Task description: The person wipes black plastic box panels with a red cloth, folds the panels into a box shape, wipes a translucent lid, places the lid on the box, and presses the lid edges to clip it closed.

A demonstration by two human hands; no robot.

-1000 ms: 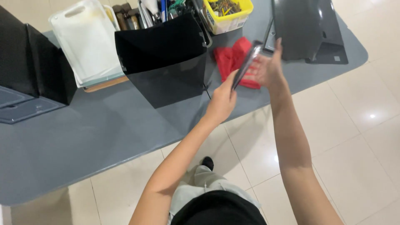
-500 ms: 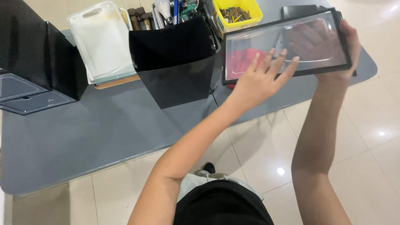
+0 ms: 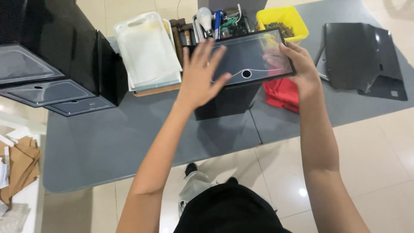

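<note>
A flat rectangular clear panel with a black border [image 3: 254, 60] and a small round hole is held roughly level above a black box [image 3: 228, 101] on the grey table [image 3: 108, 142]. My right hand [image 3: 297, 64] grips the panel's right edge. My left hand [image 3: 202, 75] lies with fingers spread against the panel's left end. Part of the box is hidden under the panel.
Stacked black frames with clear panels [image 3: 47, 82] stand at the left. White cutting boards [image 3: 146, 54], a crate of tools and a bulb [image 3: 215, 21], a yellow bin [image 3: 282, 21], a red cloth [image 3: 282, 95] and a bent black sheet [image 3: 360, 56] lie behind and right. Cardboard scraps [image 3: 19, 168] lie on the floor at the left.
The panel has turned from edge-on to flat and moved left and down over the black box. My left hand went from its underside to its left end.
</note>
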